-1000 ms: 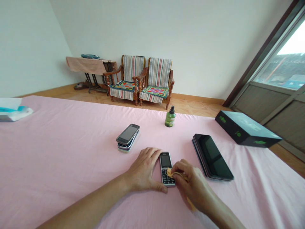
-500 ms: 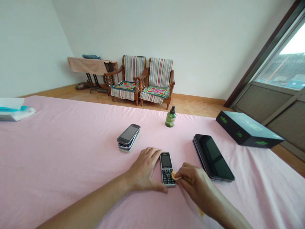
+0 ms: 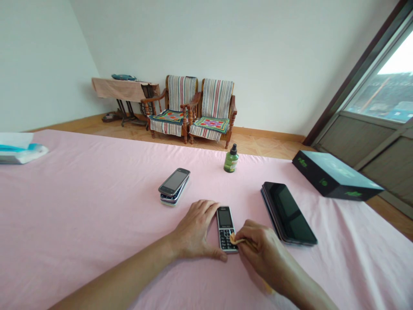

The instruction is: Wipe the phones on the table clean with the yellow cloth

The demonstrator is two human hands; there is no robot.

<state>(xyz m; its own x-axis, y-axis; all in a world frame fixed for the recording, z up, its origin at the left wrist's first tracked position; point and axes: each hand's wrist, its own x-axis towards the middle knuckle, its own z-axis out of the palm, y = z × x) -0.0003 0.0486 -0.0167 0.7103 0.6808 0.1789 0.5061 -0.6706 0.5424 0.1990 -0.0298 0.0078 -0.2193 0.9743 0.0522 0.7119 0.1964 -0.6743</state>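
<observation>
A black keypad phone (image 3: 225, 218) with a silver edge lies face up on the pink cloth cover. My left hand (image 3: 197, 230) steadies it from the left, fingertips at its top corner and thumb by its bottom edge. Pinched in my right hand (image 3: 258, 241) is a yellow-orange cloth (image 3: 233, 238), whose folded tip presses on the right side of the keys. Part of the cloth hangs below that hand. To the right is a stack of tablets (image 3: 290, 213), black screen on top. Farther left sits a small pile of phones (image 3: 174, 183), a touchscreen one uppermost.
Beyond the phones stands a green spray bottle (image 3: 231, 160). A black box (image 3: 335, 176) with green lettering is at the right edge, and a white-and-blue packet (image 3: 21, 150) at the far left. Two wooden chairs (image 3: 211, 110) are against the wall.
My right hand has shifted slightly left, bringing the cloth's tip farther over the phone's keys. My left hand and the phone stay in place.
</observation>
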